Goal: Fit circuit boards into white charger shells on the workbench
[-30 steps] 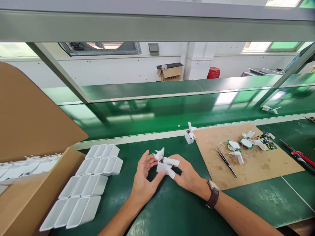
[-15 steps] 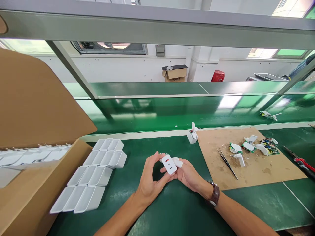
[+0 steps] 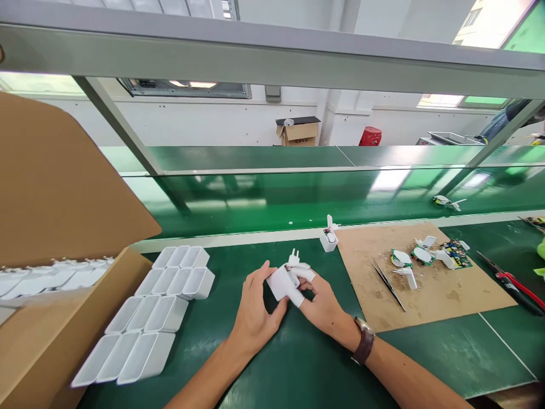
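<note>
A white wall charger (image 3: pixel 278 283) is held between my two hands above the green bench, its smooth side turned up and its two plug pins pointing away from me. My left hand (image 3: pixel 254 307) grips the charger's left edge between thumb and fingers. White covers wrap some fingertips of my right hand (image 3: pixel 324 307), which pinches the charger from the right near the pins. Several open white plastic housings (image 3: pixel 145 358) stand in rows to the left of my left hand. Beyond my right hand is a small white housing (image 3: pixel 329 243) with a circuit board and white part sticking out.
A cardboard box (image 3: pixel 80 335) of white parts stands at left. On a brown sheet (image 3: pixel 443 307) at right lie tweezers (image 3: pixel 388 285) and several circuit boards (image 3: pixel 401 258). Red-handled pliers (image 3: pixel 513 282) lie beyond it. A metal beam (image 3: pixel 272 57) crosses overhead.
The charger has been turned in my hands: its face with the ports was up, and now a smooth side and the pins show. My right fingers have shifted over it.
</note>
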Available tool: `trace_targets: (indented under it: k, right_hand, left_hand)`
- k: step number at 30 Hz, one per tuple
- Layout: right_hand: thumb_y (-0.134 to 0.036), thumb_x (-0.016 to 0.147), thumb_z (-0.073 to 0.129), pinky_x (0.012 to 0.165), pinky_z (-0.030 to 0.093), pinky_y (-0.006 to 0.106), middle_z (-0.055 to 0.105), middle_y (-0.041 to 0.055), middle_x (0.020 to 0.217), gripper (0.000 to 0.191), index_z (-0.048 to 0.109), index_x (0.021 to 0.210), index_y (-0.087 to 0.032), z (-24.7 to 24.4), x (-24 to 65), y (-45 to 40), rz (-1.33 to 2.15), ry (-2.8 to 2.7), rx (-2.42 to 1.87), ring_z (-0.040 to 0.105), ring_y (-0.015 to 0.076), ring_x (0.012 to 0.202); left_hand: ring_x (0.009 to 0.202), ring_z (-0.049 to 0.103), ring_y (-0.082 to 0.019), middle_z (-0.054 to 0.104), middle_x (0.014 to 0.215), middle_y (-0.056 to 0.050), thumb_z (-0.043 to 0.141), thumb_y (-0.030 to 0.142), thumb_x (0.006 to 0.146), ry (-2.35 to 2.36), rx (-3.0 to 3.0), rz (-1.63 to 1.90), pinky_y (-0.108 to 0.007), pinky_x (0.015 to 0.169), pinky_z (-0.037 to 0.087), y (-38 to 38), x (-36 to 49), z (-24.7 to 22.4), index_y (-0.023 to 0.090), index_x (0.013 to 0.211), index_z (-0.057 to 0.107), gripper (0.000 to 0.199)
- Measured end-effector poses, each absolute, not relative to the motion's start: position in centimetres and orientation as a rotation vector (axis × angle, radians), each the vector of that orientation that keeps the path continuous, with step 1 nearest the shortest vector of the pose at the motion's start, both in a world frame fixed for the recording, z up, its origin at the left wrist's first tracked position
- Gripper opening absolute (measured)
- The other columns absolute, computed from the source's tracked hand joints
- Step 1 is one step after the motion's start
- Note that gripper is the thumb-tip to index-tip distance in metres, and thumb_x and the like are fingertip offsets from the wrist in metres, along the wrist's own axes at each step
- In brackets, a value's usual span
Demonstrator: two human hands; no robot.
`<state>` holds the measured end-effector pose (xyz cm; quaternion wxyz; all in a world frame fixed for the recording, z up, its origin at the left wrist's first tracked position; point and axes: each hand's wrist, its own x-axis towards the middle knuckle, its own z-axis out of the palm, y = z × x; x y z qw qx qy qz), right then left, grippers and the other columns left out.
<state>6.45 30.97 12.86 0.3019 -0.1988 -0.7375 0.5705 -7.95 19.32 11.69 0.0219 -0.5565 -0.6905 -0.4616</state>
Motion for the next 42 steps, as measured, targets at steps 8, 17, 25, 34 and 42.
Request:
trace_targets:
  k: [8, 17, 25, 34, 42]
  right_hand:
    - [-0.024, 0.100, 0.055, 0.077, 0.060, 0.034, 0.068, 0.0087, 0.110, 0.029, 0.058, 0.130, -0.023, 13.7, 7.4, 31.0, 0.660, -2.240, -0.239, 0.067, 0.0203, 0.091]
    - [-0.014, 0.092, 0.050, 0.098, 0.056, 0.048, 0.059, 0.0125, 0.117, 0.045, 0.051, 0.137, -0.020, 13.7, 9.3, 37.1, 0.626, -1.767, -0.683, 0.062, 0.0247, 0.103]
    - [-0.008, 0.075, 0.051, 0.106, 0.052, 0.054, 0.069, 0.0150, 0.118, 0.054, 0.054, 0.128, -0.015, 8.9, 8.6, 41.6, 0.954, -1.743, -0.906, 0.066, 0.0291, 0.116]
    - [-0.007, 0.085, 0.046, 0.114, 0.044, 0.060, 0.056, 0.0187, 0.140, 0.061, 0.045, 0.145, -0.016, 12.1, 9.7, 39.5, 0.677, -1.788, -0.770, 0.052, 0.0315, 0.136]
    - [-0.005, 0.096, 0.047, 0.095, 0.057, 0.053, 0.064, 0.0166, 0.127, 0.063, 0.036, 0.156, -0.020, 14.5, 9.1, 35.2, 0.226, -2.012, -0.241, 0.061, 0.0317, 0.118]
  left_hand:
    - [0.092, 0.069, -0.027, 0.071, 0.108, -0.008, 0.074, 0.041, 0.076, -2.684, -1.552, -1.524, -0.044, 0.083, 0.058, 20.0, -9.0, 11.5, 0.022, 0.130, 0.062, 0.058]
    - [0.097, 0.071, -0.025, 0.071, 0.122, -0.011, 0.085, 0.048, 0.069, -2.638, -1.582, -1.676, -0.043, 0.092, 0.056, 27.2, -9.2, 13.3, 0.020, 0.131, 0.061, 0.072]
    - [0.084, 0.069, -0.021, 0.074, 0.111, -0.011, 0.088, 0.029, 0.064, -2.530, -1.779, -1.869, -0.037, 0.079, 0.059, 35.8, -6.6, 12.2, 0.015, 0.126, 0.061, 0.069]
    - [0.115, 0.065, -0.031, 0.060, 0.141, -0.018, 0.087, 0.029, 0.069, -2.471, -1.839, -1.742, -0.049, 0.098, 0.055, 33.1, -4.5, 12.5, 0.018, 0.143, 0.050, 0.083]
    - [0.144, 0.043, -0.040, 0.059, 0.145, -0.016, 0.069, 0.033, 0.091, -2.145, -1.694, -0.620, -0.065, 0.114, 0.039, 20.6, -12.5, 16.8, 0.021, 0.133, 0.061, 0.044]
